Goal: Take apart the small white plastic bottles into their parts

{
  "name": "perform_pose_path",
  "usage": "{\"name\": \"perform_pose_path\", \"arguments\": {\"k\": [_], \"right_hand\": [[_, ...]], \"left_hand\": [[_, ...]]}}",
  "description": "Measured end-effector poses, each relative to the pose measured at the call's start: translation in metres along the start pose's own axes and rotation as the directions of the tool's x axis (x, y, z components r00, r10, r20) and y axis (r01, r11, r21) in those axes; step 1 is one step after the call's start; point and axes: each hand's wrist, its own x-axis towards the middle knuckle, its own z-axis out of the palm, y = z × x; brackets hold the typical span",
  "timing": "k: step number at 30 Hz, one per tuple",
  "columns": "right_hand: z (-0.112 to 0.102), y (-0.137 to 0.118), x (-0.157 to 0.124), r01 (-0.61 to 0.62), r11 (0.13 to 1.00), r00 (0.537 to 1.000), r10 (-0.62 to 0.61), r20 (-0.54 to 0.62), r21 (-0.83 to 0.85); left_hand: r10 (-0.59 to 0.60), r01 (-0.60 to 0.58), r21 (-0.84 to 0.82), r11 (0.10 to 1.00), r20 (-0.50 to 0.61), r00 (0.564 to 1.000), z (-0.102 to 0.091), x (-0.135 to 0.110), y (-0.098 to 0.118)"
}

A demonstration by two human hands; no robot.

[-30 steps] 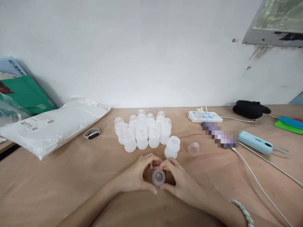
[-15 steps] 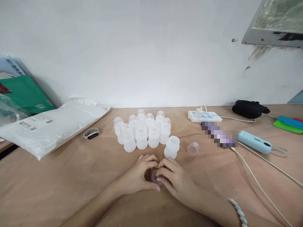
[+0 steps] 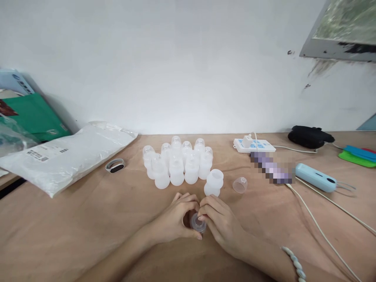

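Note:
Both my hands meet low at the table's middle around a small translucent bottle part (image 3: 197, 223). My left hand (image 3: 175, 219) curls round its left side, and my right hand (image 3: 221, 224) pinches its right side with fingertips on the rim. Just beyond them stands an uncapped white bottle body (image 3: 214, 183). A clear dome cap (image 3: 240, 184) lies on its side to the right of that body. Behind, several capped white bottles (image 3: 177, 163) stand in a tight cluster.
A white plastic bag (image 3: 67, 156) and a wristband (image 3: 114, 165) lie at the left, green packets (image 3: 32, 115) behind them. At the right are a power strip (image 3: 254, 145), trailing cables (image 3: 320, 227), a light-blue device (image 3: 315, 177), a black object (image 3: 310, 136) and coloured sheets (image 3: 358, 153).
My fingers have closed in tighter round the small part, turning it a little between both hands. Everything else on the table stays where it was.

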Motion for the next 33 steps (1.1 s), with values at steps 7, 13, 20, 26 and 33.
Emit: {"name": "perform_pose_path", "arguments": {"k": [7,13,20,26,33], "right_hand": [[-0.018,-0.002,0.007,-0.149,0.986,0.949,0.121,0.291,0.075],[-0.021,-0.002,0.005,-0.187,0.981,0.897,0.149,0.415,0.053],[-0.059,-0.001,0.021,-0.015,1.0,0.997,0.013,0.077,0.027],[-0.09,0.033,0.049,-0.155,0.965,0.987,0.143,-0.067,-0.212],[-0.068,0.045,0.038,-0.252,0.962,0.965,0.258,0.053,-0.103]], "left_hand": [[-0.018,0.018,-0.054,0.998,0.007,1.0,0.001,0.002,-0.007],[-0.03,0.031,-0.176,0.984,0.009,1.0,-0.001,-0.002,-0.007],[-0.013,0.021,-0.431,0.902,0.021,1.0,-0.003,-0.005,-0.016],[-0.013,0.02,-0.445,0.895,0.019,1.0,-0.005,-0.005,-0.014],[-0.105,0.06,-0.388,0.92,-0.095,0.99,0.0,-0.005,-0.011]]}}
